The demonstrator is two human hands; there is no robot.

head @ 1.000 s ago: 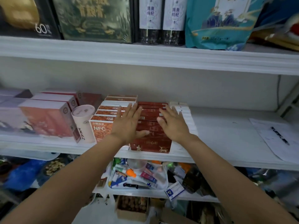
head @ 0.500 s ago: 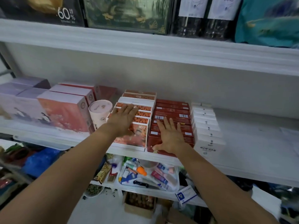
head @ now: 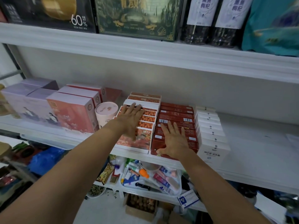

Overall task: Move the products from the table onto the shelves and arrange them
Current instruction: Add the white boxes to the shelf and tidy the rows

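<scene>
Products (head: 176, 119) stand in front-to-back rows on the middle shelf (head: 258, 151). Far left are lilac boxes (head: 21, 101), then pink boxes (head: 71, 113). In the middle are orange boxes (head: 148, 118), with red boxes (head: 178, 109) touching them on the right and white boxes (head: 210, 135) just beside those. Left hand (head: 131, 120) lies flat on the orange box tops, fingers straight, gripping nothing. Right hand (head: 174, 141) lies flat on the red boxes, fingers spread, thumb at the front box's edge, holding nothing. Round tub (head: 106, 113) stands between the pink and orange boxes.
</scene>
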